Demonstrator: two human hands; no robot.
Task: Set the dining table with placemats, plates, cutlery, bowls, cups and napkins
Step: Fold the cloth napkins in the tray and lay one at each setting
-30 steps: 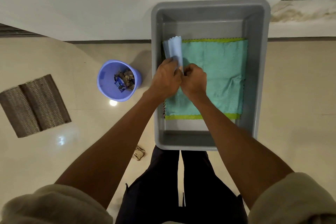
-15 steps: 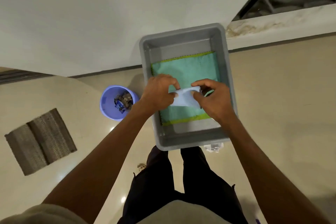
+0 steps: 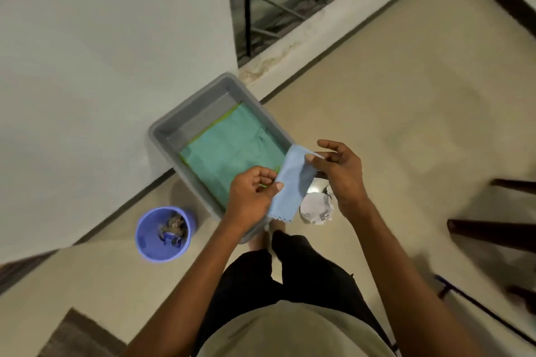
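A small light blue napkin (image 3: 293, 185) with a scalloped lower edge hangs between both hands, lifted above the near right corner of a grey plastic tub (image 3: 185, 124). My left hand (image 3: 252, 197) pinches the napkin's lower left side with thumb and fingers. Its upper right corner is pinched by my right hand (image 3: 339, 171). Inside the tub lies a teal cloth (image 3: 232, 151) with a lime green border, flat on the bottom.
The tub stands on the beige floor against a white wall (image 3: 101, 52). A purple bin (image 3: 164, 233) with scraps sits to its left. Crumpled white paper (image 3: 316, 209) lies under my right hand. Dark wooden furniture legs (image 3: 493, 232) stand at right, a woven mat (image 3: 84, 336) at lower left.
The napkin has been lifted out of the tub and pulled open between both hands. My view has turned right and risen, so the tub now looks smaller and slanted.
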